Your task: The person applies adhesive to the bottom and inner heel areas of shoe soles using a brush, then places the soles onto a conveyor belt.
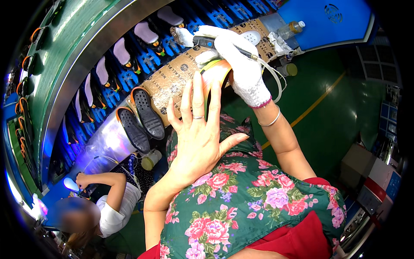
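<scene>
1. Far left, pale-topped shoes (102, 71) with black and orange parts stand in a row on blue racks (149, 59).
2. Below them, a co-worker's hand (82, 180) is raised near a pale blue-white object; its grip is too small to tell.
3. Two black shoes (148, 116) with orange rims lie side by side, their dark, ridged insides facing up. They rest near the cardboard's lower left edge.
4. The brown cardboard (161, 90) bears repeated dark printed lettering and round marks, partly covered and creased.
5. The left hand (196, 142) is bare, with a ring on one finger. It is spread wide, fingers straight and thumb out, grasping nothing. Its fingertips overlap the shoe; whether they press on it cannot be told.
6. The shoe (222, 69) lies between the two hands, by the cardboard's near edge. It shows a glossy orange surface, washed pale by glare, a lime edge and a dark side; the rest is hidden.
7. The right hand (237, 60), in a white glove with a pink cuff, is closed around a dark tool (202, 41) with a blue button, above the shoe. A pale cord (280, 82) loops beside the wrist.
8. Far right of the bench, a clear bottle (289, 30) lies on its side.
</scene>
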`<state>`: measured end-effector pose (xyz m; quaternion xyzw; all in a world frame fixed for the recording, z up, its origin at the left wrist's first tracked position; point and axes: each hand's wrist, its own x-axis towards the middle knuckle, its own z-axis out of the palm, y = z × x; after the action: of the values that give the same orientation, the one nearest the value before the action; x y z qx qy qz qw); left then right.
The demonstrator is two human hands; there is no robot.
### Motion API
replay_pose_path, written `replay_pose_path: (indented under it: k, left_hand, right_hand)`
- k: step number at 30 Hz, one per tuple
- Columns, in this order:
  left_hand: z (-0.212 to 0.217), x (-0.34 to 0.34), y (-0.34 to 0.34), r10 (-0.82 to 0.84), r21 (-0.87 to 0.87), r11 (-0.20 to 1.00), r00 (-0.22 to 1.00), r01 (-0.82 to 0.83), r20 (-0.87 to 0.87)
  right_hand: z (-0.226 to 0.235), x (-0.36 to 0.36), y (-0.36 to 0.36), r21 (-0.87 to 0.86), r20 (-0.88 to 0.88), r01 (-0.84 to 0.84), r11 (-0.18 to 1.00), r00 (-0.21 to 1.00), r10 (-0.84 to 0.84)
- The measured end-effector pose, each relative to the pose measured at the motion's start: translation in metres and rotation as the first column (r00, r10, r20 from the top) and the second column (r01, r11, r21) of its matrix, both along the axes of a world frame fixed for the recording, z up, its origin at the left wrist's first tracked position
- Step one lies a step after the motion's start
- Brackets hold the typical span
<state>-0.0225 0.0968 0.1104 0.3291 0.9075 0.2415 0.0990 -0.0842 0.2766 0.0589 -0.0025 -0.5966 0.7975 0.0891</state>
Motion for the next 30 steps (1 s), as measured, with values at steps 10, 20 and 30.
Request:
replay_pose_path:
  k: [10, 20, 30]
  left_hand:
    - [-0.002, 0.002, -0.011, -0.042, 0.097, 0.995, 0.999, 0.038, 0.032]
    - [-0.010, -0.017, -0.025, 0.320, 0.674, 0.704, 0.947, -0.226, -0.017]
    - [-0.011, -0.030, 0.003, 0.352, 0.464, 0.856, 0.915, -0.229, -0.197]
  right_hand:
    - [0.005, 0.002, -0.002, -0.003, 0.007, -0.011, 1.000, 1.000, 0.011]
    - [-0.006, 0.001, 0.010, 0.063, -0.006, 0.009, 0.998, 1.000, -0.008]
    - [0.001, 0.002, 0.003, 0.153, -0.017, 0.029, 0.988, 0.999, -0.027]
